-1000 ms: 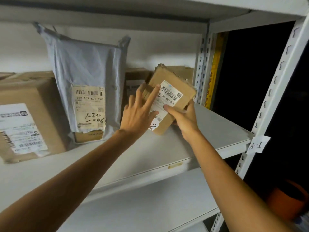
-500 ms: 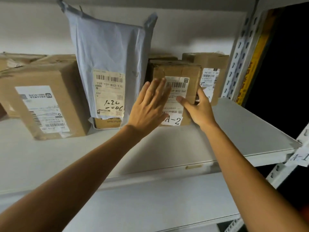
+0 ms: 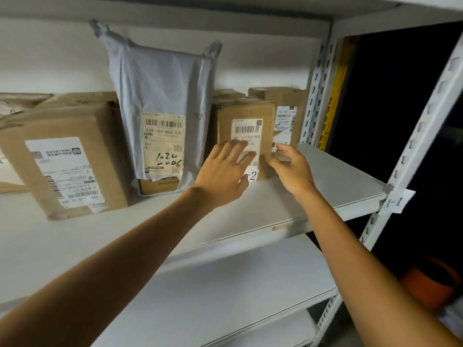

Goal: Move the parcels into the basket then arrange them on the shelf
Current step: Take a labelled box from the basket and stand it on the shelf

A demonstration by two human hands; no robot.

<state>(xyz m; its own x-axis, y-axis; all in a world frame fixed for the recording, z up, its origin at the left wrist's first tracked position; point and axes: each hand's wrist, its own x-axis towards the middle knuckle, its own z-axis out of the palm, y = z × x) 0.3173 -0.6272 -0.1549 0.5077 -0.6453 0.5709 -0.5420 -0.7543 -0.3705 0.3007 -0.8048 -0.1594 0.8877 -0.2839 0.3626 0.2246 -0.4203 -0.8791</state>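
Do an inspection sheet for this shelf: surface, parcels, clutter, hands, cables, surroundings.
Surface: white metal shelf board, parcels along its back.
Job's things: small brown cardboard box, upright; grey plastic mailer bag upright on its left; large brown cardboard box further left; another brown cardboard box behind, at right.
Clutter: nothing seen.
Hands: left hand open, fingers over the small box's label; right hand open at its right edge; contact unclear.
Cables: nothing seen.
Surroundings: paper tag A-1 on the upright; orange object lower right, partly hidden.

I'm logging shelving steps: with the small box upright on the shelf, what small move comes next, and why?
Probably draw the left hand and right hand back: the small box stands upright on the shelf beside the grey mailer; neither grips it.
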